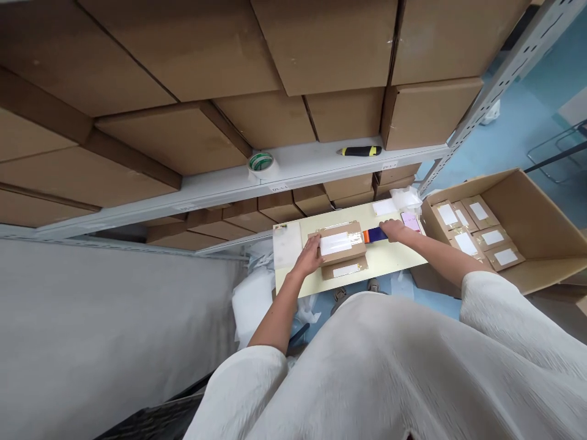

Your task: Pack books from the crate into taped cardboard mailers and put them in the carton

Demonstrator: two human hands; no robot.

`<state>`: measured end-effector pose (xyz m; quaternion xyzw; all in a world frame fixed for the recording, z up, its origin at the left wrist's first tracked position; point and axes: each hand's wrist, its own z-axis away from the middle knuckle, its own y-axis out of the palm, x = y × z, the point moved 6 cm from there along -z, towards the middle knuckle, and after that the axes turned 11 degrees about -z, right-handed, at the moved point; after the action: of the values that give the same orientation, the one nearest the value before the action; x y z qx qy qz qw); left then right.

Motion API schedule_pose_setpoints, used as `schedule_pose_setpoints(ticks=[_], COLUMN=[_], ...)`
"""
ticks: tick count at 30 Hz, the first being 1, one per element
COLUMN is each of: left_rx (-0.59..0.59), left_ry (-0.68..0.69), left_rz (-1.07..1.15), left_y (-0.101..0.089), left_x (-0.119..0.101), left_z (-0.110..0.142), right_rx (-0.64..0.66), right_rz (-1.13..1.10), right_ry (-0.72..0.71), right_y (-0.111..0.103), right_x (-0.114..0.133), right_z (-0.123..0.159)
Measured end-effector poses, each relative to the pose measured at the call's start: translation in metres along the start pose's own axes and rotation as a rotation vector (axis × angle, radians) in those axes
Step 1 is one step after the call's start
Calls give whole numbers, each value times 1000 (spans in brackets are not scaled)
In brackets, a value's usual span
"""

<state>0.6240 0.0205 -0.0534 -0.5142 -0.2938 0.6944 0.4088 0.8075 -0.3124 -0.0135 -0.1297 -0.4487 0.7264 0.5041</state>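
A small brown cardboard box (342, 253) with a white label on top sits on the pale yellow table top. My left hand (310, 255) grips its left end. My right hand (393, 230) is closed on a dark blue tape dispenser (376, 234), whose orange end meets the box's right end. Shiny clear tape (356, 238) lies on the box there. Another labelled cardboard piece (345, 269) shows at its near side, and a further one shows partly behind it. A phone with a pink screen (409, 221) lies just beyond my right hand.
A large open carton (545, 214) at the right holds several small labelled boxes (477, 211). Ahead, the metal shelf (312, 160) bears big cartons, a tape roll (261, 164) and a yellow-black utility knife (361, 151). White foam wrap (254, 299) lies left of the table (389, 260).
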Motion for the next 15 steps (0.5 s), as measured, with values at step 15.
schedule_pose_setpoints(ticks=[15], left_rx=[8], left_ry=[22], left_rz=[-29], left_y=[-4], left_x=[-7], left_z=[-1], right_rx=[-172], right_rz=[93], right_ry=[112], right_y=[24], right_x=[75], right_z=[-19])
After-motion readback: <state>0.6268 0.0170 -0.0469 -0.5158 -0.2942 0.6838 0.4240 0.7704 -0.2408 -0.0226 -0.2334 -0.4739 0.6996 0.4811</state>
